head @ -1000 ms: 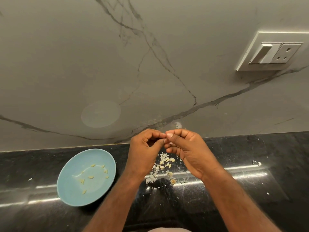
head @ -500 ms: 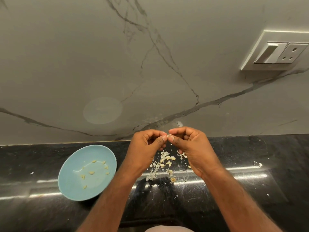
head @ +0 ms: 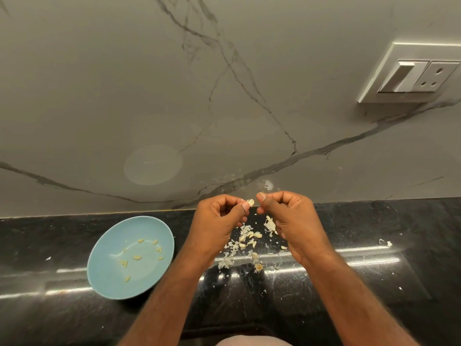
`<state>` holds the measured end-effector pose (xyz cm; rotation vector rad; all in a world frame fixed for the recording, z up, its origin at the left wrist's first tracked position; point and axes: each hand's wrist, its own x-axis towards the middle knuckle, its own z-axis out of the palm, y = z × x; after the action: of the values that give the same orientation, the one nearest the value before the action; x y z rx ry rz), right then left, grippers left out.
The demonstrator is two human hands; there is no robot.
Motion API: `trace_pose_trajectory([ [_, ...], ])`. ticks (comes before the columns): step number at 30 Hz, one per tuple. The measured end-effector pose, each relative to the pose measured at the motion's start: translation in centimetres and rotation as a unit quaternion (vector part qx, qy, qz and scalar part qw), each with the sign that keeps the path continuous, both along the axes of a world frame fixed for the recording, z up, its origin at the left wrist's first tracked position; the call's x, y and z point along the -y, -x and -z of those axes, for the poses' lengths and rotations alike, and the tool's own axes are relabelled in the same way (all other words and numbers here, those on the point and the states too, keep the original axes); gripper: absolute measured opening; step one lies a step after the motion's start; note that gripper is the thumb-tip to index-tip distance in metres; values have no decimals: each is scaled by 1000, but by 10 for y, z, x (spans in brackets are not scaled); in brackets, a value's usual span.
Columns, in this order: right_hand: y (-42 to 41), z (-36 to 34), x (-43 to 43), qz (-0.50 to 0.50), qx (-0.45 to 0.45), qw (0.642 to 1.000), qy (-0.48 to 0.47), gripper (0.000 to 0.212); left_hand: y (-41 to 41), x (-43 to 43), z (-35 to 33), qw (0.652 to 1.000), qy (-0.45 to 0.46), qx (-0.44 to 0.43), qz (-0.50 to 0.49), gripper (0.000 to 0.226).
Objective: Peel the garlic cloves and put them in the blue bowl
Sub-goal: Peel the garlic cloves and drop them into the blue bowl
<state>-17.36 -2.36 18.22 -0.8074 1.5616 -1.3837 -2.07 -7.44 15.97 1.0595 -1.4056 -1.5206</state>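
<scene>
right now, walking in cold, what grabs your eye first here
The left hand pinches a pale garlic clove at centre, the right hand curled beside it, above the black counter. Below lies a litter of skins, and to its left a blue bowl holding peeled cloves.

no readable text, labels, brands or numbers anywhere in the head view. the switch plate (head: 409,73) on the wall shows no legible marking (too small and washed out to tell if anything is printed on it). the blue bowl (head: 104,273) carries no visible writing or logo.
</scene>
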Motion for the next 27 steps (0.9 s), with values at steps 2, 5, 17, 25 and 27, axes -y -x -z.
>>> trace_pose_trajectory([
  [2,3,1,0,-7,-54,999,-1,25,0,0,1,1000,-11,1,-4,5],
  [5,4,0,0,-69,-74,995,0,23,2,-1,2,1000,-3,15,-11,4],
  [17,-4,0,-3,-127,-249,958,62,16,1,-3,-4,993,60,106,0,12],
  [25,-10,2,-4,-83,-51,994,58,13,7,-5,-3,998,-35,-13,-53,13],
  [27,-11,1,-4,-75,34,996,43,21,7,-5,-4,996,-56,-33,-54,12],
])
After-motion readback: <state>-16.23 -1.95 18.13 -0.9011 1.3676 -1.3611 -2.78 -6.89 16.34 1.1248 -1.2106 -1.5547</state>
